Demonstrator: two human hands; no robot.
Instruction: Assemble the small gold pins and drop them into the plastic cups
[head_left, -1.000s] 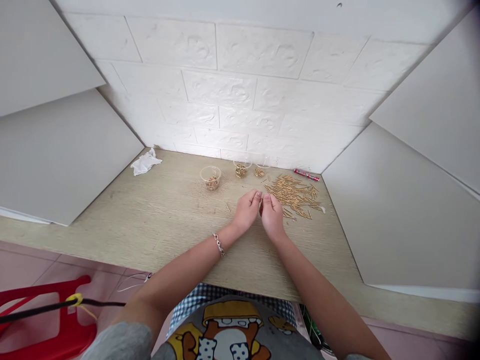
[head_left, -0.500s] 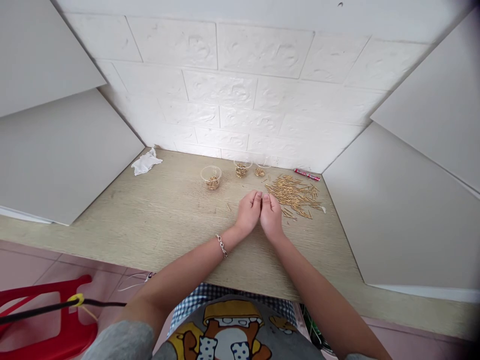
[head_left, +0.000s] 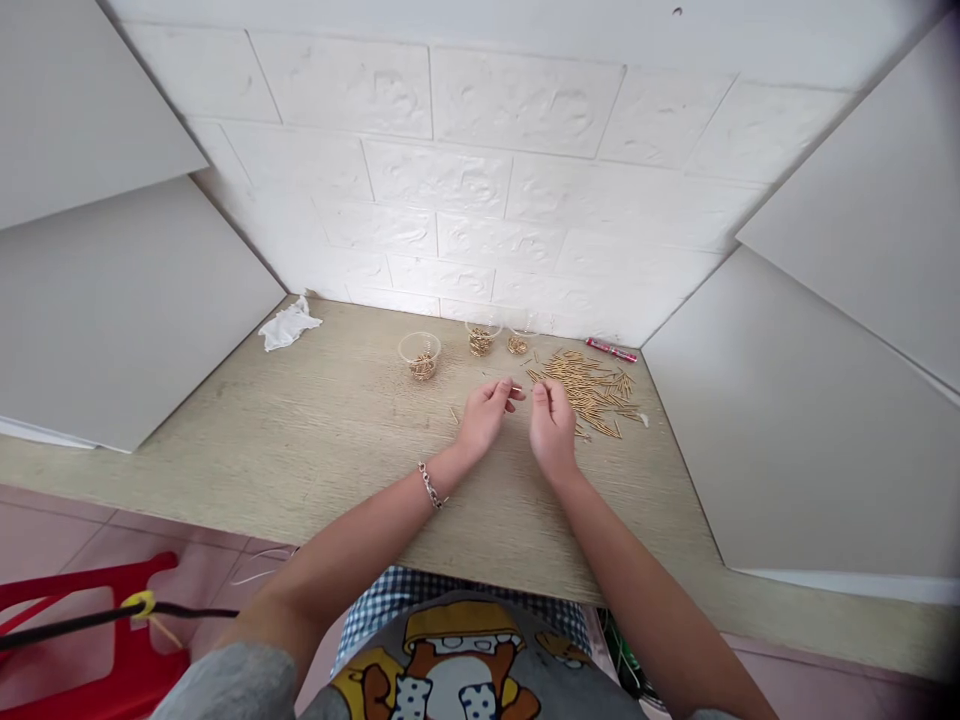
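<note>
Golden and slim, a small piece [head_left: 517, 390] sits in the left hand's [head_left: 484, 414] thumb-and-finger pinch, apart from the right hand [head_left: 553, 428], its fingertips drawn together on I can't tell what, beside the golden rods [head_left: 576, 380], where a light, level grip should serve best.

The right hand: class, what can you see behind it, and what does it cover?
Behind the right hand, a pile of thin golden sticks shows, spreading rightward across the table. Whatever lies directly behind the hand is covered, so it cannot be seen.
</note>
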